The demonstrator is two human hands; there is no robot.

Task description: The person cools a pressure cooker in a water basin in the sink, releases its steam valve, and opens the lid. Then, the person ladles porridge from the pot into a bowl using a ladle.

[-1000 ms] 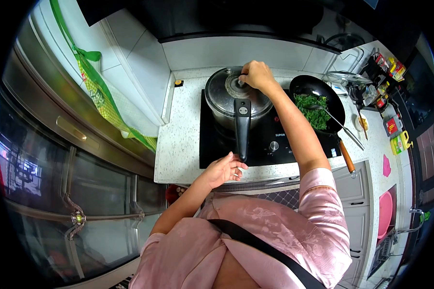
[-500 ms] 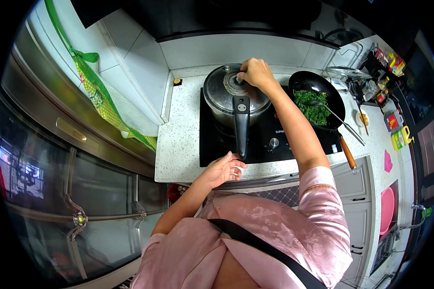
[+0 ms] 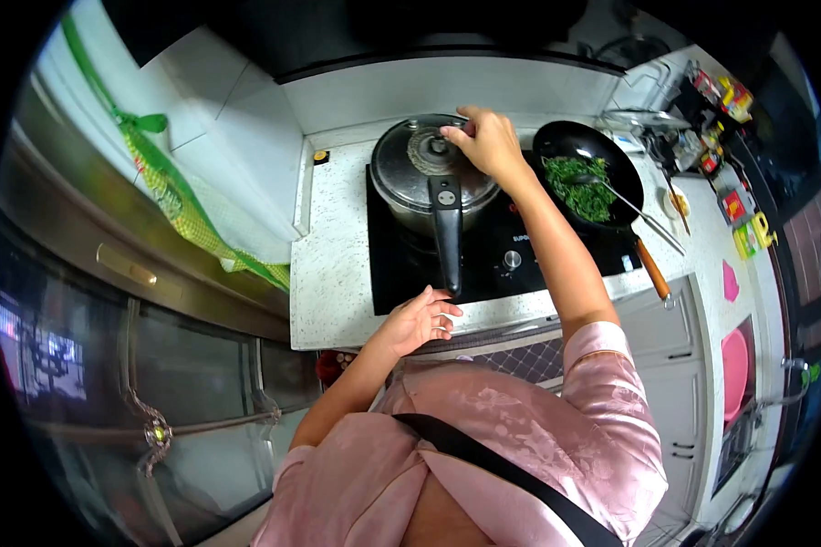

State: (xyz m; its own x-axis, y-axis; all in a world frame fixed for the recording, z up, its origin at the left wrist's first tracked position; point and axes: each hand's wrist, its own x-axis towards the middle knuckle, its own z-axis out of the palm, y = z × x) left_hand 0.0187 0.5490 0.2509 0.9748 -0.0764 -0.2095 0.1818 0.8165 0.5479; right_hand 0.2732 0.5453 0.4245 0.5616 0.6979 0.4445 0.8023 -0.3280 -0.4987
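A steel pressure cooker (image 3: 400, 196) stands on the left side of the black cooktop (image 3: 493, 273), its lid (image 3: 397, 164) on. The black long handle (image 3: 447, 232) of the cooker points toward me. Above the right part of the lid is my right hand (image 3: 491, 141), thumb and forefinger apart, close to the dark knob (image 3: 439, 145) at the lid's centre. My left hand (image 3: 420, 321) is open at the counter's front edge, fingers loosely spread just below the handle's end; I cannot tell whether it touches the handle.
Right of the cooker sits a black wok (image 3: 625, 169) with chopped greens (image 3: 582, 196) and a metal ladle (image 3: 643, 214); its wooden handle (image 3: 652, 269) juts over the counter edge. A glass lid (image 3: 643, 119), a yellow bottle (image 3: 753, 234) and a pink basin (image 3: 734, 374) are farther right.
The fingers of my right hand have come off the lid's knob and spread apart. My left hand stays near the handle's end. The whole view has shifted slightly.
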